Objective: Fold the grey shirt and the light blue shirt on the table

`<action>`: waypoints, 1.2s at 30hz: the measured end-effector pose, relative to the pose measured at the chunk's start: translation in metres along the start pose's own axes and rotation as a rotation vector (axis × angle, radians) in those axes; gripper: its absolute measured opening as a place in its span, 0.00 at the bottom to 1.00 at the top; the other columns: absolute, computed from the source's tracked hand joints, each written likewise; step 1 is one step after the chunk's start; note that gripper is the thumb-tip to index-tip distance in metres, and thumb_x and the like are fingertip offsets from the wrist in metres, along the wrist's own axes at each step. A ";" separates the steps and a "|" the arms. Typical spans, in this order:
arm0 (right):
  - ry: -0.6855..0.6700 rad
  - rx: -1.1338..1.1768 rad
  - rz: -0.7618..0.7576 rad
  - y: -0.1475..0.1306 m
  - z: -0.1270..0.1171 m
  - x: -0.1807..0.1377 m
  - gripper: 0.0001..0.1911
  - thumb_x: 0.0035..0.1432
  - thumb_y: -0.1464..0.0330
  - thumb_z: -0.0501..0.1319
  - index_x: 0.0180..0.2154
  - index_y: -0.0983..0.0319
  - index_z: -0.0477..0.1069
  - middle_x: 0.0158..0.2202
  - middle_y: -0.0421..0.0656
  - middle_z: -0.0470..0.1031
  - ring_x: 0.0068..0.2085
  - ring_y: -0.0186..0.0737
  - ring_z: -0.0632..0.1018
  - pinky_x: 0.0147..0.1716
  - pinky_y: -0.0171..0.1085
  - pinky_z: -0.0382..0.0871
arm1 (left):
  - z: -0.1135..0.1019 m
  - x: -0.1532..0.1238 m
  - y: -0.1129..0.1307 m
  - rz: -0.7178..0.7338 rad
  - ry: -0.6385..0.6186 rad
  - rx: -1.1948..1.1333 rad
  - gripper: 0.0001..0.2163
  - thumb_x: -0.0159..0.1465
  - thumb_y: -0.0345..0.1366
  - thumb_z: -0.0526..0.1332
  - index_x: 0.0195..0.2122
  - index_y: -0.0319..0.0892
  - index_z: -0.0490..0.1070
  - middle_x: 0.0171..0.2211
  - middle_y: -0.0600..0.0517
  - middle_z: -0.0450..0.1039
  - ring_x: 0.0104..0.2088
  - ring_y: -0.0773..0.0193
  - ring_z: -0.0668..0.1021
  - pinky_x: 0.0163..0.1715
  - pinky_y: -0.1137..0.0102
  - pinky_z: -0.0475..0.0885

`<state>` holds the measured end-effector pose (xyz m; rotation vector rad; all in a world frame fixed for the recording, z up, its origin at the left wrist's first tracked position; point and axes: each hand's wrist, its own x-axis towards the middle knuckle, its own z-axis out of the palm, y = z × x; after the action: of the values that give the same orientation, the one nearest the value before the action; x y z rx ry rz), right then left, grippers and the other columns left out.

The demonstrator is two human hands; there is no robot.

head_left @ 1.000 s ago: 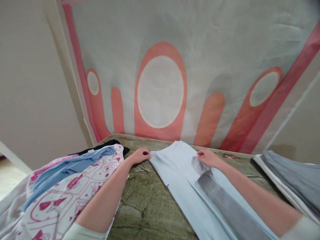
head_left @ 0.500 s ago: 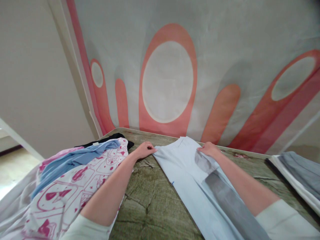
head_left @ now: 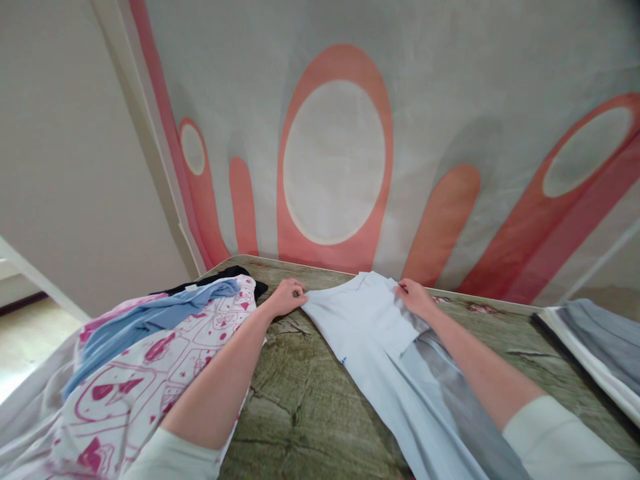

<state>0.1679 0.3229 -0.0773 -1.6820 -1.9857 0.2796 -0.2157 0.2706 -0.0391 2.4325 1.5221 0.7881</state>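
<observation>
A pale blue shirt with grey parts runs lengthwise over the table, its near end cut off by the frame. My left hand pinches its far left corner, thumb and fingers closed on the cloth. On the other side, my right hand grips the upper right edge in a similar pinch. Between the hands the cloth is spread, with a flap lying over the grey part. A small blue mark shows on the left edge.
Left of my left forearm lies a heap of clothes: a white-and-pink printed garment, a blue garment and a black one. A folded grey stack sits at right on the wood-patterned table. Behind stands a printed wall.
My right hand has shifted slightly up, and the right side of the shirt has moved with it, covering more of the grey part. My left hand has moved slightly left, still pinching the corner.
</observation>
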 end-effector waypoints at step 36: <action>-0.302 -0.311 -0.312 0.020 -0.078 -0.175 0.32 0.63 0.54 0.41 0.63 0.61 0.43 0.65 0.45 0.45 0.64 0.43 0.49 0.61 0.48 0.42 | 0.068 0.008 0.114 0.099 -0.364 0.370 0.30 0.63 0.57 0.38 0.62 0.48 0.46 0.65 0.48 0.39 0.63 0.50 0.46 0.56 0.48 0.43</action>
<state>0.2412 0.1446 -0.0645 -1.5426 -2.5926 0.1202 -0.0887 0.2335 -0.0478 2.7280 1.5164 0.0600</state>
